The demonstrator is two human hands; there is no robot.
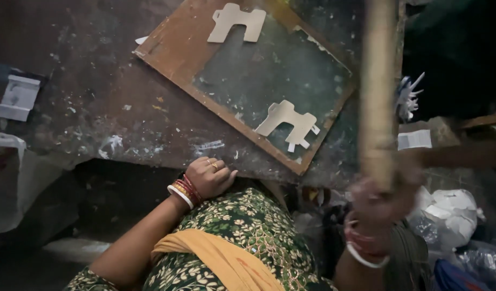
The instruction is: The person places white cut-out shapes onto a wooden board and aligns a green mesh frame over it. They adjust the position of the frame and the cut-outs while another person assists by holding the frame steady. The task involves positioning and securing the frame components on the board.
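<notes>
Stained worktable point(97, 108); left hand point(209, 177) curled empty at its edge, right hand point(377, 207) grip clenching raised stick point(378, 91).

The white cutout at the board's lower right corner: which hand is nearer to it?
Left. The left hand rests at the table edge just below and left of the white cutout on the board. The right hand, blurred, grips a wooden stick farther right.

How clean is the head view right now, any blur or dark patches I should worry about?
Head view: the right hand and the wooden stick it grips are smeared by motion blur; the left hand, the board and the pale cutouts are sharp. Lighting is dim, and the lower left and upper right corners fall into deep shadow.
</notes>
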